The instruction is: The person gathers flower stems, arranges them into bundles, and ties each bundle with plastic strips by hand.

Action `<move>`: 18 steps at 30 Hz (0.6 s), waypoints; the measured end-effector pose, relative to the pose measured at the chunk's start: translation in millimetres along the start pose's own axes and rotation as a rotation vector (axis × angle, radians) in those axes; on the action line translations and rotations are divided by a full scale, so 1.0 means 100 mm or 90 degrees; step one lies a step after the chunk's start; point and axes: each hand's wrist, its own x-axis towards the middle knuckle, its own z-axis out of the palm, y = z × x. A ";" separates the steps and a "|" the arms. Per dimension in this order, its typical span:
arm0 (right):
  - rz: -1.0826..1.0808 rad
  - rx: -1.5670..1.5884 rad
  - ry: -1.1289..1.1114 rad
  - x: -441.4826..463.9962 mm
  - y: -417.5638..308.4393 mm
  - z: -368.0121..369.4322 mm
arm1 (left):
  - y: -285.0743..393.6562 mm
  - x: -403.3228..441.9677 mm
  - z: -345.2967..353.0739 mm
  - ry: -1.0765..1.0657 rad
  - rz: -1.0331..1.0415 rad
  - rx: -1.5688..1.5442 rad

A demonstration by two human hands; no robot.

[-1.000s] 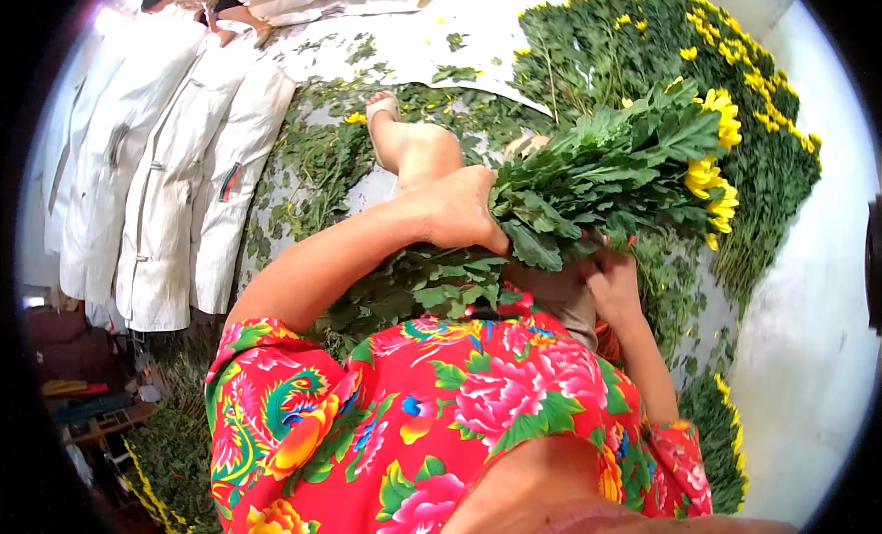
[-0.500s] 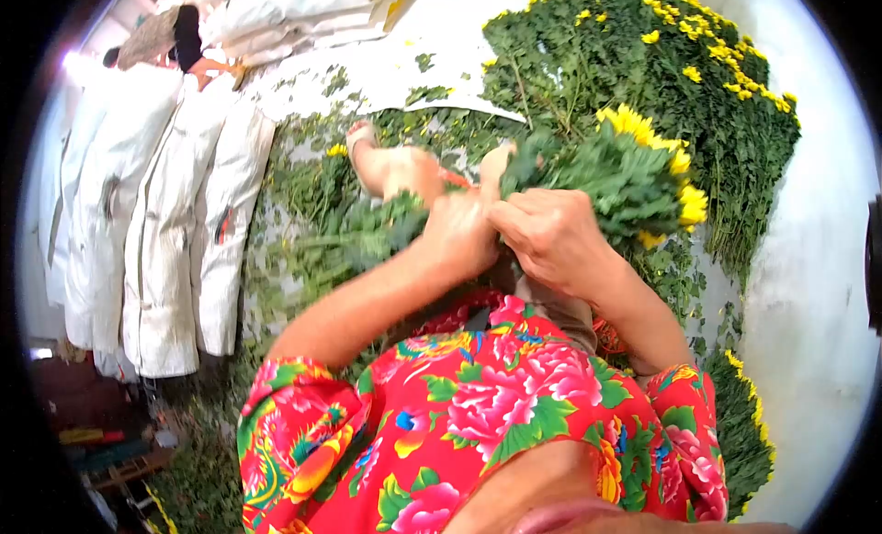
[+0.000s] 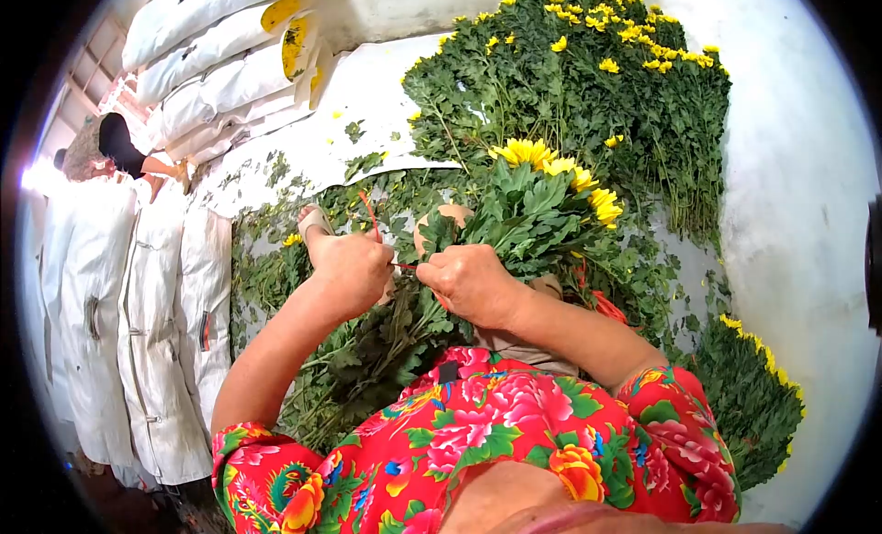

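A bunch of yellow chrysanthemums (image 3: 533, 213) lies across my lap, its blooms to the upper right and its leafy stems (image 3: 367, 350) running to the lower left. My left hand (image 3: 352, 272) is closed on a red string (image 3: 402, 266), with a loose end standing up above the fist. The same string stretches across a short gap to my right hand (image 3: 469, 281), whose fingers are pinched on it against the bunch. How the string passes around the stems is partly hidden by the right hand and leaves.
More red strings (image 3: 611, 306) hang beside my right forearm. A large pile of yellow chrysanthemums (image 3: 588, 102) stands against the wall, another (image 3: 749, 405) at lower right. White sacks (image 3: 147, 323) line the left, with more stacked (image 3: 220, 66) behind. Another person (image 3: 119, 144) is at far left. Loose leaves litter the floor.
My hands, close together before, have drawn apart, the left moving leftward, and red string now shows taut between them. The view has shifted, and the bunch appears further left.
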 end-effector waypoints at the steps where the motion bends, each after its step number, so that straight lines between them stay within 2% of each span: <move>1: 0.003 0.011 -0.001 0.00 0.00 -0.01 | -0.03 -0.03 0.03 0.172 0.097 0.022; 2: 0.001 0.012 -0.005 0.01 0.01 -0.02 | -0.05 -0.07 0.05 0.344 0.191 0.043; 6: 0.007 0.010 -0.020 -0.04 0.02 -0.05 | 0.23 -0.35 0.01 0.506 0.251 0.072; 7: -0.012 0.019 -0.015 -0.06 -0.06 -0.13 | 0.29 -0.42 0.09 0.542 0.247 0.095; 9: 0.058 0.012 -0.060 -0.05 -0.17 -0.20 | 0.26 -0.60 0.18 0.577 0.169 0.129; 12: 0.038 0.032 -0.031 -0.06 -0.23 -0.22 | 0.23 -0.80 0.22 0.524 0.190 0.095; 15: 0.057 0.016 -0.060 -0.05 -0.22 -0.25 | 0.31 -0.74 0.11 0.485 0.292 0.062; 17: 0.055 -0.006 -0.088 -0.03 -0.19 -0.30 | 0.18 -0.40 0.42 0.326 0.411 -0.333; 18: 0.067 -0.006 -0.096 -0.04 -0.17 -0.31 | 0.17 -0.35 0.50 0.333 0.401 -0.331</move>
